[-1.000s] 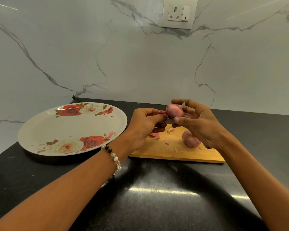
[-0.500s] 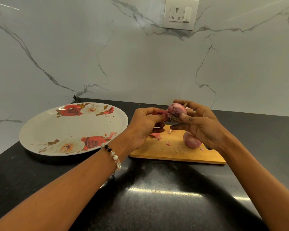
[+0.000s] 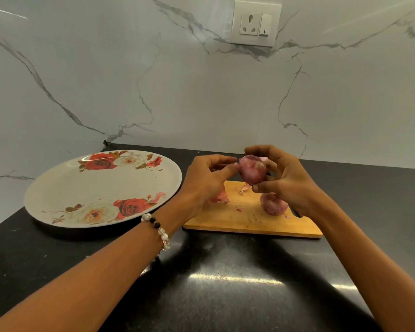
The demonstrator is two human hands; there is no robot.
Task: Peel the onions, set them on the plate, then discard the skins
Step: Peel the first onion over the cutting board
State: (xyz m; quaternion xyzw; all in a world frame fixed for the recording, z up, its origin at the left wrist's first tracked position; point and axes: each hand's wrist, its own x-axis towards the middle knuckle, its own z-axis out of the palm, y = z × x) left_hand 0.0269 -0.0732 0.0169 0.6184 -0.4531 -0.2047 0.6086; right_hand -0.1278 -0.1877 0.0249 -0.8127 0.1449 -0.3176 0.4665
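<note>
Above a glossy black surface (image 3: 201, 295) backed by a marble wall (image 3: 177, 92), the right hand (image 3: 285, 178) grips an onion (image 3: 252, 171) while the left hand (image 3: 206, 180) pinches at its skin.

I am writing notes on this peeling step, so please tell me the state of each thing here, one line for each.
Held onion: in the air, gripped by right hand, left hand touching it.
Second onion: lying on cutting board.
Skins: scattered on board.
Plate: no onions on it.

Plate (image 3: 58, 185) cream, red-white roses; onions (image 3: 252, 170) pink-purple; board (image 3: 225, 221) tan; counter (image 3: 201, 295) black.
</note>
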